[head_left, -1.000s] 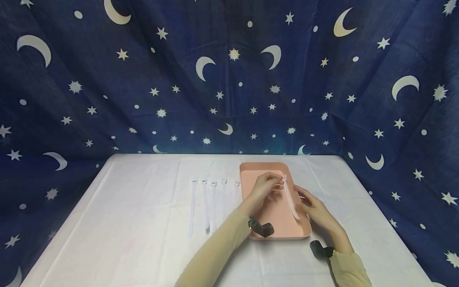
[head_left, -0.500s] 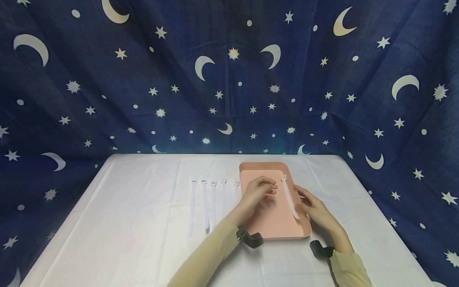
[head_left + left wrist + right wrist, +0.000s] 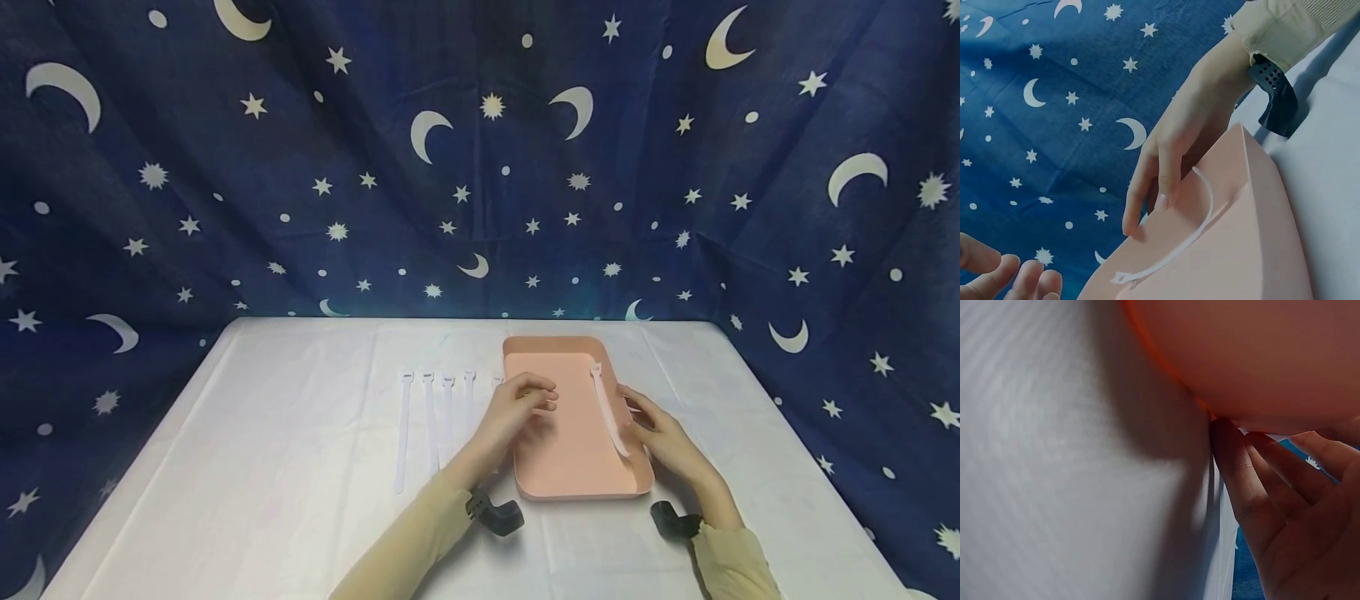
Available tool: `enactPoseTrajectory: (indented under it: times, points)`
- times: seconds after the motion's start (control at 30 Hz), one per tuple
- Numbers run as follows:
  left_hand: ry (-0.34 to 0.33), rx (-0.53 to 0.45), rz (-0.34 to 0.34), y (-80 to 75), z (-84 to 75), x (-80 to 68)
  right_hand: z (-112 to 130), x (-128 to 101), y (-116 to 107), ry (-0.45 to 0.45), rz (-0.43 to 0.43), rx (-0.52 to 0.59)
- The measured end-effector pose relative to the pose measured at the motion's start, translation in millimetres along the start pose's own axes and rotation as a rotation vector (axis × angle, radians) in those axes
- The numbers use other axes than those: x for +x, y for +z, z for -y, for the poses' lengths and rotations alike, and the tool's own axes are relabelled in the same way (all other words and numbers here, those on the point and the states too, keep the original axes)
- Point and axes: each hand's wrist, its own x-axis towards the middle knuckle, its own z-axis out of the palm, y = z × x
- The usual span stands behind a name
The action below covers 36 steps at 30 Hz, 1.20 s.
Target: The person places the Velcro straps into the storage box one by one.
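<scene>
A pink tray (image 3: 558, 479) stands on the white table with one white cable tie (image 3: 607, 414) lying along the right side of its inside. In the left wrist view that cable tie (image 3: 1180, 249) curves against the tray wall, its slotted head at the far end. My left hand (image 3: 512, 412) hovers over the tray's left edge, fingers loosely bent and holding nothing. On the opposite side my right hand (image 3: 669, 440) grips the tray's rim, thumb over the inside. From the right wrist, its fingers (image 3: 1254, 494) touch the tray's outer wall.
Left of the tray, several white cable ties (image 3: 402, 433) lie in a row, heads pointing away; my left arm hides parts of some. A dark blue curtain (image 3: 375, 250) with moons and stars hangs behind the table (image 3: 300, 467).
My left hand has let go of the cable tie in the tray and drawn back left toward the tray's left edge. The right hand has stayed on the rim.
</scene>
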Motion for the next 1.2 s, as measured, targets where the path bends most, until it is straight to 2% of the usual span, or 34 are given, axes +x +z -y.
enactPoseTrajectory:
  times: [0.23, 0.43, 0.67, 0.93, 1.2]
  points:
    - [-0.006, 0.051, 0.004, -13.3, 0.7, -8.0, 0, 0, 0, -0.004, 0.002, 0.005]
    - [0.013, 0.052, 0.001, -22.5, 3.1, -13.5, -3, 1, 1, 0.003, 0.003, 0.003]
    - [0.022, 0.038, -0.032, -29.6, 11.2, -15.5, -2, 1, 1, 0.004, 0.000, -0.011]
    - [0.002, 0.041, -0.058, -38.3, 5.7, -20.2, -3, 2, 1, -0.008, -0.001, -0.018]
    - [-0.018, 0.056, -0.102, -53.7, -3.2, -22.3, -1, 0, 0, -0.023, 0.000, -0.014]
